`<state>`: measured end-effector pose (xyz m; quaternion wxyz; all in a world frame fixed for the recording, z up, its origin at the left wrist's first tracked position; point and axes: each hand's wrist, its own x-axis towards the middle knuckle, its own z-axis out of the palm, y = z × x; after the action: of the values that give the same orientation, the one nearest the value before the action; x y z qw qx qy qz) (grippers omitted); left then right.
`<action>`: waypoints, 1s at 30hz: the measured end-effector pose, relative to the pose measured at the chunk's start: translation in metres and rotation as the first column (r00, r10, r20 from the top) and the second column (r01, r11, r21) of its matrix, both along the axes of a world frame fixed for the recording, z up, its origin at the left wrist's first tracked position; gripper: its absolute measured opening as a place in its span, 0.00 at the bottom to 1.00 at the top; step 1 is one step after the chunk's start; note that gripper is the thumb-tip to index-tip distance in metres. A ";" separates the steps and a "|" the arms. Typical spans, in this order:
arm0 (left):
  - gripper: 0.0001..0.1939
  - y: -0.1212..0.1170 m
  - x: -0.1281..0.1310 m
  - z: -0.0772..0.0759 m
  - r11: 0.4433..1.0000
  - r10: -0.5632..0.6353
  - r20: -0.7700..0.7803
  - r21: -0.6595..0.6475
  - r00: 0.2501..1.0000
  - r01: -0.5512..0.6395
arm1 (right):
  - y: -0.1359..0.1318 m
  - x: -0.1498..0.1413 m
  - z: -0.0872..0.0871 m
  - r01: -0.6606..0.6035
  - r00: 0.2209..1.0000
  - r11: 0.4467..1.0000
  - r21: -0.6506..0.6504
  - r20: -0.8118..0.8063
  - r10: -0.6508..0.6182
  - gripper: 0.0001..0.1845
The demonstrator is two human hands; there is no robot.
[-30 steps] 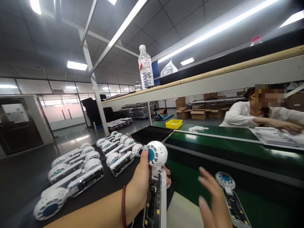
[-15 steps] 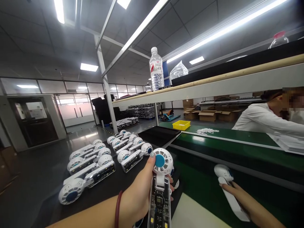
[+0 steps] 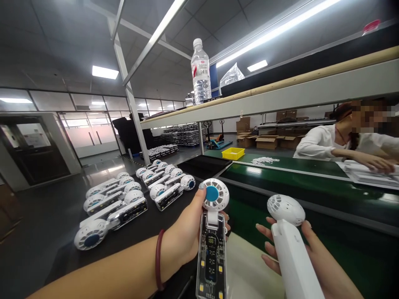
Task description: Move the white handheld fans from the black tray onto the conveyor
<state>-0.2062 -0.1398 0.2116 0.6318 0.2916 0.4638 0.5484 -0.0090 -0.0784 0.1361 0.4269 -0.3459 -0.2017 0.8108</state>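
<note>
I'm holding two small fans, one in each hand.
My left hand is gripping the open fan with its fragile-looking bare board; my right hand is cradling the light, smooth white fan by its handle.

**Around the assembly line**

Rows of white handheld fans with blue hubs lie on the black bench. A clear plastic water bottle stands upright on the cream overhead shelf. A yellow plastic bin sits beyond the green conveyor belt, where a person in a white sleeve handles white trays.
</note>
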 end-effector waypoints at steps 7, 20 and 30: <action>0.30 0.001 0.006 -0.005 0.999 0.036 -0.017 0.013 0.999 -0.035 | -0.003 0.002 -0.014 0.074 0.996 0.986 0.151 0.036 -0.081 0.24; 0.29 -0.004 0.013 -0.011 0.999 -0.049 -0.061 0.021 0.997 0.051 | -0.047 -0.022 0.013 -0.181 0.980 0.921 0.345 0.147 0.137 0.35; 0.27 -0.013 0.024 -0.013 0.994 -0.091 -0.064 -0.071 0.994 0.086 | -0.058 -0.027 0.018 -0.153 0.988 0.951 0.270 0.046 0.146 0.39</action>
<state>-0.1821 -0.1531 0.1987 0.6489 0.3087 0.4899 0.4937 -0.0356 -0.1362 0.1543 0.4051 -0.2782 -0.3423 0.8008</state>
